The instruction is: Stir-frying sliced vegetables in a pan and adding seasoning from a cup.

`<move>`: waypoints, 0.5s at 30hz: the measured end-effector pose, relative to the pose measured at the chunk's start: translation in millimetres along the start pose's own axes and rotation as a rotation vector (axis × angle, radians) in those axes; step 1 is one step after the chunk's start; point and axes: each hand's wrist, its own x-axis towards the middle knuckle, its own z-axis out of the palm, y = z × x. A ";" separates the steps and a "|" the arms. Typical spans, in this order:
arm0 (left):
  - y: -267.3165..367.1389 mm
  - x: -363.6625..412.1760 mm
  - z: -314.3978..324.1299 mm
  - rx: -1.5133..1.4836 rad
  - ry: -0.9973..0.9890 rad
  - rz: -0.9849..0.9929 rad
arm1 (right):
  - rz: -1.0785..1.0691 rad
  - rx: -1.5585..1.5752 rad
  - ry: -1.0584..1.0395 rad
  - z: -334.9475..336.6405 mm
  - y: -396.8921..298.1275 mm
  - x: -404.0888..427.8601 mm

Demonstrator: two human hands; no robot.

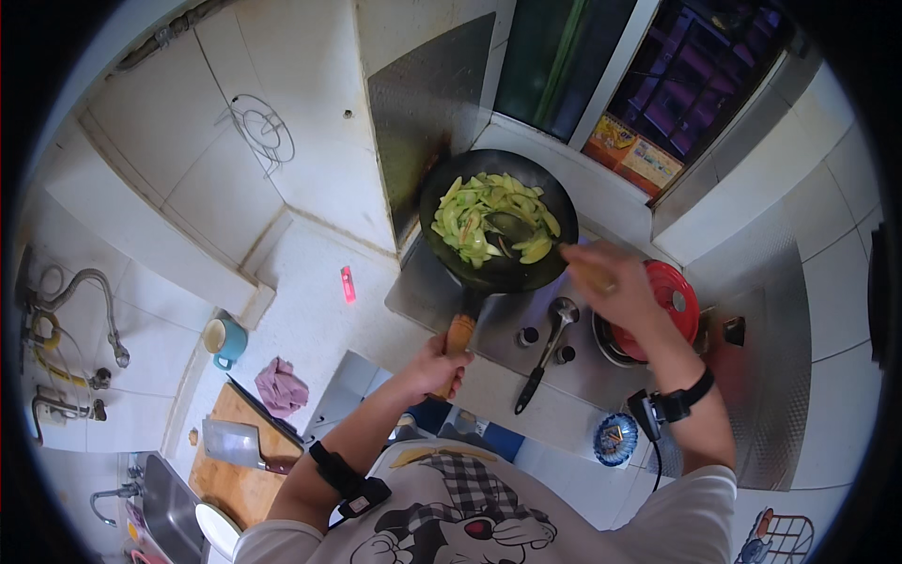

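Observation:
A black wok (451, 247) sits on the gas stove (416, 289), filled with sliced green vegetable (468, 211). My left hand (437, 368) is wrapped around the wok's wooden handle (461, 330). Over the wok's right edge, my right hand (620, 278) grips the wooden handle of a spatula (595, 273). The spatula's dark blade (511, 224) rests among the slices. Both the right hand and this handle are slightly blurred.
A metal ladle (550, 345) lies across the stove front. Right of it stands a pot with a red lid (673, 282); nearer is a blue glass dish (615, 438). Leftward are a pink lighter (347, 284), a cloth (281, 386), a mug (225, 341) and a cleaver (232, 443) on a cutting board (232, 486).

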 end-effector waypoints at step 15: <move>-0.7 -1.2 3.6 -0.010 0.000 -0.005 | 0.595 0.435 0.472 -3.0 67.9 25.6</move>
